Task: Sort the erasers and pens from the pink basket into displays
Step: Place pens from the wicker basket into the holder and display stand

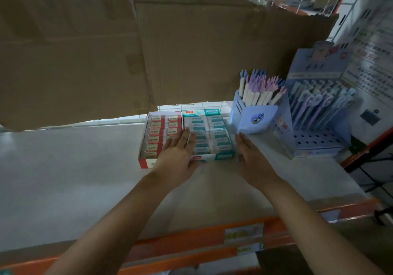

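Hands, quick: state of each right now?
Left hand: open, fingers straight, over the red eraser box and teal eraser box, holding nothing.
Right hand: open, empty, beside the teal eraser box; contact cannot be told.

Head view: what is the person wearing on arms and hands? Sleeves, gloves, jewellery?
Nothing worn shows. The left hand and right hand are ungloved, no watch or band at either wrist, forearms bare down to the frame edge. No rings seen, though the picture is blurry.
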